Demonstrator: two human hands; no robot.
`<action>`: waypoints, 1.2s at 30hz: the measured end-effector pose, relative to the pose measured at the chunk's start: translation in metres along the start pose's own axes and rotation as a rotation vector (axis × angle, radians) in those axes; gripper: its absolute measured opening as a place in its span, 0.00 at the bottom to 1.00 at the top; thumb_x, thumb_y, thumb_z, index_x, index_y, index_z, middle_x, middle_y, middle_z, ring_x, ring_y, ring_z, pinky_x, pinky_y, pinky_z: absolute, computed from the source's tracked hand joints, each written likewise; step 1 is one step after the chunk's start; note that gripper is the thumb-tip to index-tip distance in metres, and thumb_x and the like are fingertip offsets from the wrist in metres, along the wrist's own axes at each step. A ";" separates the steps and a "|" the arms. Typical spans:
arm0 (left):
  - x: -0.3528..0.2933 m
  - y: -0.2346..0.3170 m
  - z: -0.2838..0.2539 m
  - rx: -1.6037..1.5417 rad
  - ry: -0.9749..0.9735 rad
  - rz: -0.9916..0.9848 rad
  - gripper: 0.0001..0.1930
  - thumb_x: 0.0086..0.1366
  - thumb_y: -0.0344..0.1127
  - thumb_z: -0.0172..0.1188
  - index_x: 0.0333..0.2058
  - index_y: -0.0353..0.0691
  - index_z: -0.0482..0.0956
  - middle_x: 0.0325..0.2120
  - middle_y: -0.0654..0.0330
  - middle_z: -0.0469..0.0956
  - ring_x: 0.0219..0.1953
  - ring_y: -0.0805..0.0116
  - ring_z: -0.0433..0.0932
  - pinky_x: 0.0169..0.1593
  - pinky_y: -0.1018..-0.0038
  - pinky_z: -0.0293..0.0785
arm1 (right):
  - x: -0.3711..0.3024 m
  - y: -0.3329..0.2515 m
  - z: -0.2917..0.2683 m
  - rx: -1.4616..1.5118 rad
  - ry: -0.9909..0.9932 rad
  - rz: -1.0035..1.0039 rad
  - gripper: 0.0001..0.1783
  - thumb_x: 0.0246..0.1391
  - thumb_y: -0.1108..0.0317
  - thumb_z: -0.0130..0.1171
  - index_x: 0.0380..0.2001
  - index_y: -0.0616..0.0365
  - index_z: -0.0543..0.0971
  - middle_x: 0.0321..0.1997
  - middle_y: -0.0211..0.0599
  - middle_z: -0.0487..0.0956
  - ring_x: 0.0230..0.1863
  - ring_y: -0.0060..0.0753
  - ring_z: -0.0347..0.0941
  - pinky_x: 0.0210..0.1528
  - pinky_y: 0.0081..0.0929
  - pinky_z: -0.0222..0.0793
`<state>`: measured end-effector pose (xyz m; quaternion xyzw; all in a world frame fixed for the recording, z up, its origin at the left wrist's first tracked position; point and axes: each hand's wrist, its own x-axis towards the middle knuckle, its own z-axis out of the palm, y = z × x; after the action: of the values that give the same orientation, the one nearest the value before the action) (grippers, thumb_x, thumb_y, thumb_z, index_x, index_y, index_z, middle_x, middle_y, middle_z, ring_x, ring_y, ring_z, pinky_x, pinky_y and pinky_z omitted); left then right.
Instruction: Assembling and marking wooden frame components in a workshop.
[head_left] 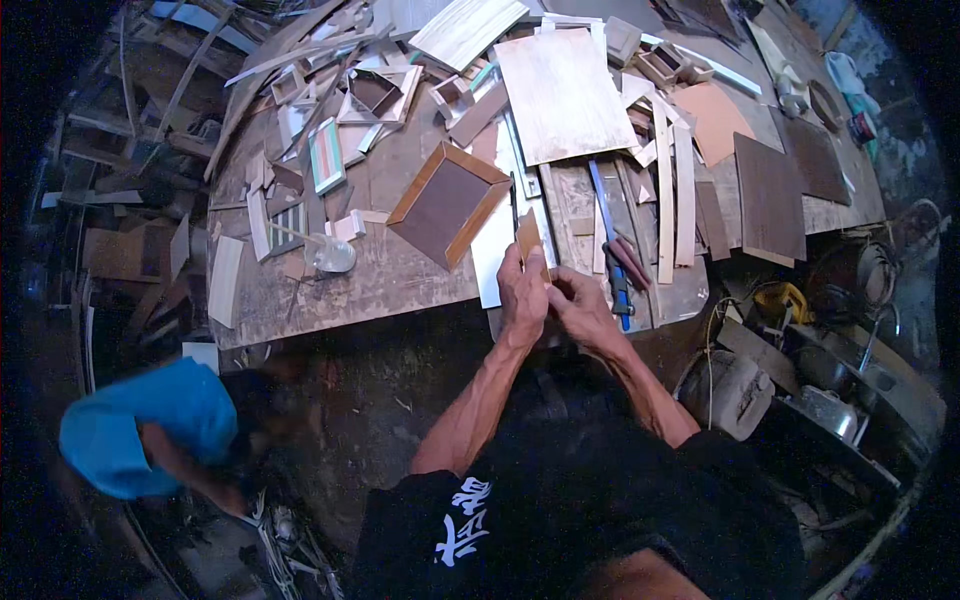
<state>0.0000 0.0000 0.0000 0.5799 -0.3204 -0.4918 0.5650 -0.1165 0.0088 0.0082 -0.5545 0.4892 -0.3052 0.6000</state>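
My left hand (524,292) is closed around a small, thin tan wood piece (527,232), whose upper end sticks out past the fingertips. Against it, my right hand (582,305) has its fingers pinched at the lower part of the same piece; the exact grip is partly hidden. Both hands hover by the workbench's front edge. Just left of them lies a shallow rectangular frame (492,190) with a brown wood rim and dark panel. To the right, a blue bar clamp (621,300) rests beside dark red handles (629,262).
Wood offcuts and small box frames crowd the workbench (380,285). A pale board (565,100) lies behind my hands, a dark panel (768,200) at right. A jar (335,256) holding a stick stands left. A person in a blue shirt (150,425) bends at lower left; a jerrycan (728,392) sits right.
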 end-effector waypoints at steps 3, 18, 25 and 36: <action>0.009 0.006 -0.006 0.430 0.047 0.093 0.14 0.63 0.41 0.55 0.34 0.32 0.71 0.32 0.51 0.73 0.36 0.59 0.71 0.42 0.66 0.68 | 0.009 0.012 -0.004 -0.191 0.201 0.005 0.14 0.57 0.63 0.54 0.36 0.66 0.78 0.26 0.36 0.77 0.29 0.24 0.71 0.34 0.25 0.68; 0.237 0.050 -0.142 1.235 -0.141 0.008 0.31 0.58 0.51 0.56 0.54 0.36 0.66 0.51 0.40 0.70 0.55 0.43 0.67 0.56 0.49 0.63 | 0.039 -0.012 0.005 -0.910 0.599 -0.163 0.09 0.48 0.68 0.60 0.33 0.59 0.78 0.32 0.43 0.74 0.39 0.50 0.71 0.39 0.42 0.68; 0.263 0.037 -0.148 1.172 -0.069 -0.003 0.29 0.58 0.50 0.56 0.52 0.37 0.69 0.45 0.42 0.75 0.47 0.44 0.75 0.53 0.53 0.68 | 0.065 -0.037 0.043 -0.714 0.526 -0.220 0.13 0.49 0.69 0.57 0.39 0.58 0.76 0.32 0.44 0.74 0.35 0.45 0.73 0.38 0.37 0.69; 0.241 0.063 -0.171 0.551 -0.292 -0.178 0.11 0.60 0.36 0.58 0.35 0.32 0.80 0.27 0.64 0.77 0.30 0.77 0.72 0.35 0.75 0.69 | 0.126 -0.042 0.069 -0.531 0.409 0.008 0.26 0.52 0.62 0.58 0.51 0.66 0.69 0.42 0.48 0.76 0.40 0.45 0.74 0.45 0.36 0.69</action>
<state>0.2456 -0.1753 -0.0102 0.6601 -0.4672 -0.5121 0.2895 -0.0030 -0.0893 0.0112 -0.6169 0.6641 -0.2698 0.3249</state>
